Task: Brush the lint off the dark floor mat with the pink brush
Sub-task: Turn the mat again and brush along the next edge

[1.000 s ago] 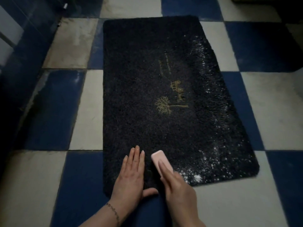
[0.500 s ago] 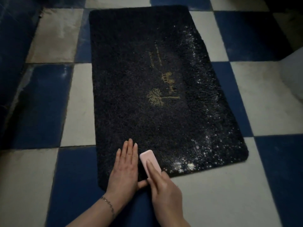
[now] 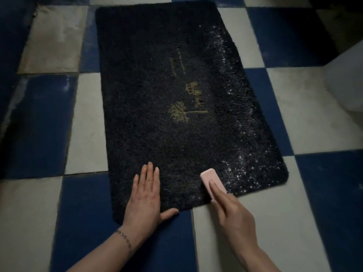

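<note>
The left hand (image 3: 145, 195) lies flat with straight fingers on the mat's near edge, while the right hand (image 3: 233, 214) keeps its grip on the pink brush (image 3: 211, 178) beside it. The dark floor mat (image 3: 157, 95) stretches away over the checkered floor (image 3: 86, 122), white lint (image 3: 243, 150) speckling its right side.

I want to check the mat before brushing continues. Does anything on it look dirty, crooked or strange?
Yes. White lint specks cover the right side and near right corner of the dark shaggy floor mat; the left side looks clean. The mat lies slightly askew to the blue and white floor tiles.
</note>
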Demonstrator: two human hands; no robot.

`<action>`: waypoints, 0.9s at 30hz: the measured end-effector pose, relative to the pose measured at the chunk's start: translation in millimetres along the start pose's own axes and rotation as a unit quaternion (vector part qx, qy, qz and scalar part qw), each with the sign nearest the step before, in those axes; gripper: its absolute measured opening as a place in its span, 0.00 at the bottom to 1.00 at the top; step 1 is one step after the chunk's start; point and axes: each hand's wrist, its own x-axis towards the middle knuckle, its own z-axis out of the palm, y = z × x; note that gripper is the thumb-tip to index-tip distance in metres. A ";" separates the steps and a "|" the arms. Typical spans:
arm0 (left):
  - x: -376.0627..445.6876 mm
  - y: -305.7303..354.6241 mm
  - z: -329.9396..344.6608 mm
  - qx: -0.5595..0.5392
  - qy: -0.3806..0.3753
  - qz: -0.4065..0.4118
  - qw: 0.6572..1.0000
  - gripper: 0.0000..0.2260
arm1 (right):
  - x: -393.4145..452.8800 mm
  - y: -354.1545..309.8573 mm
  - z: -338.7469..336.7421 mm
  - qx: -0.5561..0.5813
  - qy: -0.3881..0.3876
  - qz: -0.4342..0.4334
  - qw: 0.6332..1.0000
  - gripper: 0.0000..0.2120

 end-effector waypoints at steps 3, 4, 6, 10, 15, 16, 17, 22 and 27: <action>0.6 0.8 0.1 -0.009 0.003 0.003 1.000 0.53 | -9.2 -27.7 14.7 0.011 -0.027 -0.015 0.999 0.25; 0.4 0.1 0.1 -0.008 0.002 0.007 1.000 0.53 | -12.2 -40.4 23.1 0.022 -0.049 -0.017 0.998 0.24; 0.0 -3.4 1.0 -0.002 0.004 0.020 1.000 0.53 | -19.0 -58.9 38.5 0.032 -0.076 -0.034 0.996 0.24; -0.2 -4.6 0.7 -0.003 0.000 0.021 1.000 0.52 | -8.1 -37.3 26.5 -0.026 -0.074 -0.084 0.993 0.24; 0.7 -3.7 0.7 0.008 -0.004 0.012 1.000 0.53 | 2.2 25.5 -9.2 -0.054 -0.034 -0.026 0.998 0.34; 0.7 -3.9 0.5 0.006 -0.003 0.013 1.000 0.53 | 1.9 28.8 -10.8 -0.049 -0.030 -0.016 0.998 0.35; 0.3 -4.0 0.8 0.005 -0.002 0.013 1.000 0.53 | 1.4 29.2 -10.4 -0.043 -0.024 -0.012 0.999 0.35; 0.3 -0.6 -0.6 -0.011 0.006 0.014 1.000 0.53 | -12.0 -10.8 -0.7 -0.014 -0.017 -0.012 1.000 0.24; -0.1 2.5 1.1 -0.012 0.010 0.057 0.998 0.49 | -9.9 -63.3 37.3 -0.003 -0.066 -0.063 0.996 0.21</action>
